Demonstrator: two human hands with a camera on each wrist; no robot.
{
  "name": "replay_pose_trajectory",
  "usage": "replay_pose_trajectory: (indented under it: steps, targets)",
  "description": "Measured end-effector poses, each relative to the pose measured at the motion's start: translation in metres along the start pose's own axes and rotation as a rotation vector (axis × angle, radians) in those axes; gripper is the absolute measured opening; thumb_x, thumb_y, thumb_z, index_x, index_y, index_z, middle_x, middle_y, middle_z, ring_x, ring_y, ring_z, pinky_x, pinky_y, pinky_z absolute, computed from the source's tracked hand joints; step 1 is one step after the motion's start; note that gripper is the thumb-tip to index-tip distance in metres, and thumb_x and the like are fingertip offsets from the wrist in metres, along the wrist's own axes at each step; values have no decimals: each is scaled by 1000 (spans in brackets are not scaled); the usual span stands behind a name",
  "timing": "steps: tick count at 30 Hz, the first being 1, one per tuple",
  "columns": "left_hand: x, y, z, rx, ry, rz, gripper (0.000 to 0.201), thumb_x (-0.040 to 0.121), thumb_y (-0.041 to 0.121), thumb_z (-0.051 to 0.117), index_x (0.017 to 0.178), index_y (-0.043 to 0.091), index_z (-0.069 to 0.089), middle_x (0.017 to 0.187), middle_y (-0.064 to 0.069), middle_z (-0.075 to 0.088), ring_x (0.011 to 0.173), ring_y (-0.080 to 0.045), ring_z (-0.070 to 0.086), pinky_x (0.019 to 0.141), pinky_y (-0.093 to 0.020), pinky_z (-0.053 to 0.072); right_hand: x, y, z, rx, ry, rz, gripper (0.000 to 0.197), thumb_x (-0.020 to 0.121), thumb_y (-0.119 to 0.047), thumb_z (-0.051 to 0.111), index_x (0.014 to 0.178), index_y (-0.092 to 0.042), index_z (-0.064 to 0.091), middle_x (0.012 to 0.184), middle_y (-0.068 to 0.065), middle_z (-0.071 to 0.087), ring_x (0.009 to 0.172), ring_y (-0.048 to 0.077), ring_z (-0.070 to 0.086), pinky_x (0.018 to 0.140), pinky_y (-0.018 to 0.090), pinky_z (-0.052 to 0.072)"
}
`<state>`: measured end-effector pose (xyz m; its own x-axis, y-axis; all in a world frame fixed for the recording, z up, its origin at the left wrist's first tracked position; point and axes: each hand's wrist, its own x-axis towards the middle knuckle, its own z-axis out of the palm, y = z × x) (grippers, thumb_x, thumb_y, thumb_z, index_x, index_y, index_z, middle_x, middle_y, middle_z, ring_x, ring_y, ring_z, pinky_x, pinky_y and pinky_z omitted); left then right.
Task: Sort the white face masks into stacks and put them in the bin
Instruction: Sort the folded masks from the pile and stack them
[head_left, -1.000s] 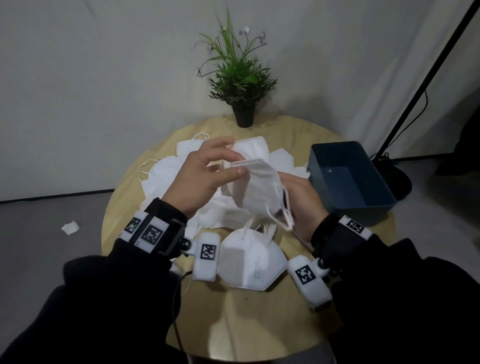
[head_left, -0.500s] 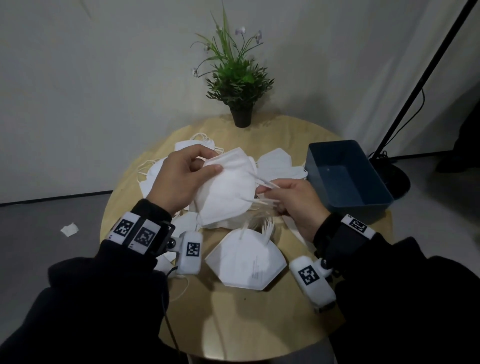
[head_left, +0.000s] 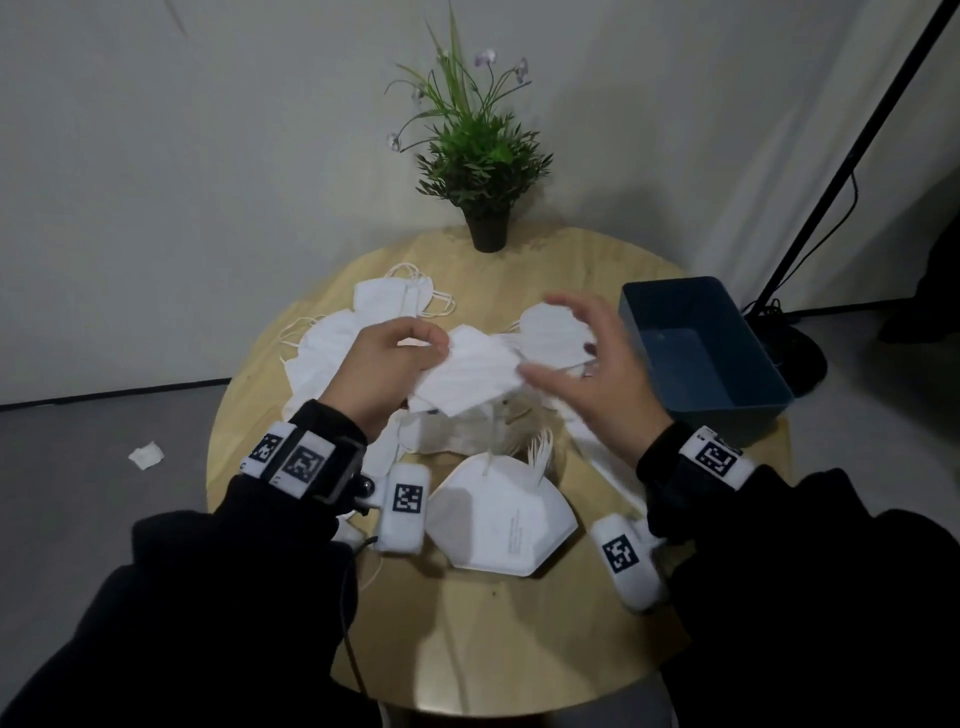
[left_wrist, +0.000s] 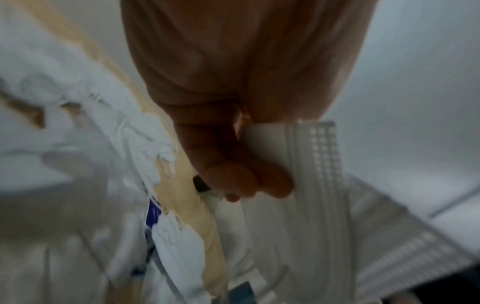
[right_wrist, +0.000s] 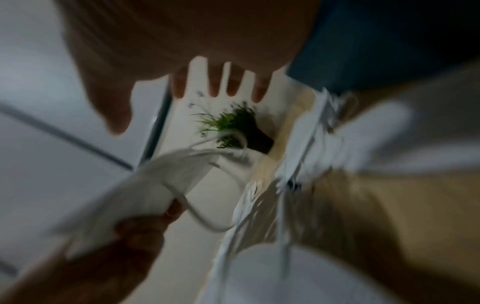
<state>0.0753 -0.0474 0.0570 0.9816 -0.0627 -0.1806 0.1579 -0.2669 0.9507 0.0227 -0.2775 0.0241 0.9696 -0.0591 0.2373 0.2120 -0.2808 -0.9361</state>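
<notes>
Here the left hand (head_left: 382, 371) has its grip pinched on one mask (head_left: 470, 376), held above the pile (head_left: 332, 348) mid-surface. Right hand (head_left: 592, 374) hovers just right of it, fingers (right_wrist: 179, 86) spread apart, holding nothing; blurred. A stack (head_left: 501, 522) lies flat on the near side of the surface (head_left: 519, 649). Blue bin (head_left: 748, 364) sits at the right edge. Plant (head_left: 475, 156) at the far edge.

Head overhead; wrist views close-up.
</notes>
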Motion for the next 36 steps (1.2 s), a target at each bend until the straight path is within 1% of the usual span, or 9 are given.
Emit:
replay_pose_trajectory:
  steps: [3,6,9,13,18,24,31,34,36]
  targets:
    - [-4,10,1,-280,-92,-166,15,99,5,62,102,2,76,103,-12,73,65,-15,71,54,-28,59,-8,2,6,-270,-243,-157,81,70,-48,92,140,-48,51,159,-19,37,148,4,30,117,30,29]
    - [-9,16,1,-372,-275,-257,40,96,36,67,116,1,74,95,-14,69,62,-18,69,63,-30,63,-8,16,18,-305,-59,-246,42,84,-27,83,124,-29,69,145,-8,59,136,11,49,113,44,42]
    - [-9,14,-4,-250,-361,-163,56,89,59,67,114,10,76,93,-11,71,70,-20,67,69,-34,58,-3,12,18,3,73,52,16,97,-15,65,107,-22,75,108,-7,76,106,16,67,94,48,56]
    - [-12,9,-5,196,-151,169,17,87,40,81,92,25,81,81,0,61,70,-10,50,66,-22,41,-2,-1,11,318,32,305,19,97,0,51,96,-8,69,81,-5,73,78,13,67,69,26,54]
    - [-11,1,7,224,-91,367,6,94,23,76,97,26,80,86,-6,70,75,-21,65,68,-36,53,-5,1,19,400,-91,367,31,88,-7,55,108,-20,73,107,6,77,98,28,67,87,45,52]
    - [-11,-1,7,243,-5,469,27,98,20,69,111,41,79,90,-2,75,91,-26,69,88,-52,57,-8,-2,21,459,-187,362,25,108,-23,53,129,-24,65,128,0,74,120,21,69,108,45,51]
    - [-12,-1,9,330,-86,518,34,102,16,64,123,40,75,114,18,74,107,-10,67,94,-41,56,-13,-12,20,359,-271,288,48,99,7,48,131,-28,59,114,-3,75,98,12,71,85,29,57]
    - [-15,0,13,318,-100,509,37,102,12,63,130,34,73,88,31,66,86,0,60,83,-20,49,-15,-15,20,358,-291,264,56,96,12,45,129,-32,58,116,-5,75,101,12,72,85,31,57]
    - [-15,1,13,281,-117,498,39,101,9,63,130,34,73,85,23,64,84,-10,59,83,-20,48,-15,-15,19,342,-283,239,59,95,12,45,131,-32,58,122,1,74,107,16,71,88,36,57]
